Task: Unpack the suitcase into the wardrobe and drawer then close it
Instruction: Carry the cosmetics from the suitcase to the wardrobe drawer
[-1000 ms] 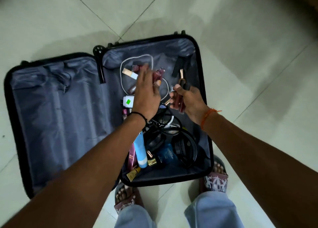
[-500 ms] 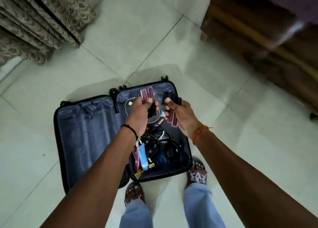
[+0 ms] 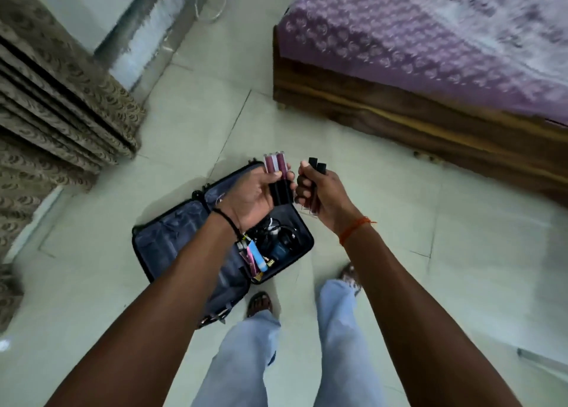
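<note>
I read the suitcase (image 3: 184,246) as my landmark: it lies open flat on the tiled floor (image 3: 384,191), with nothing I can see in the lined half farther from the bed, while the half nearer the bed holds a tangle of black cables and headphones (image 3: 276,234), a light blue tube (image 3: 256,257) and some small cosmetics I cannot name. So the unpacking is partway, and the case is far from ready to shut.

Above the far corner of the suitcase, my left hand (image 3: 255,194) is curled around two maroon lip-gloss tubes (image 3: 276,168), clear ends up, dark caps down in the palm. Just beside it, my right hand (image 3: 319,191) is wrapped around another pair of dark-capped tubes (image 3: 316,164), their lower ends poking out under the fist.

Beyond the suitcase stands a wooden bed frame (image 3: 399,123) under a purple patterned cover (image 3: 430,43); on the suitcase's other side hang patterned curtains (image 3: 55,105). I see neither wardrobe nor drawer from here.

My worry is the grip: slim, smooth tubes held two to a hand could slide past each other and drop onto hard tile, cracking or rolling under the bed. The picture is smeared, so I judge the head is turning; stepping off with my feet (image 3: 259,303) right at the suitcase's edge risks catching it.
</note>
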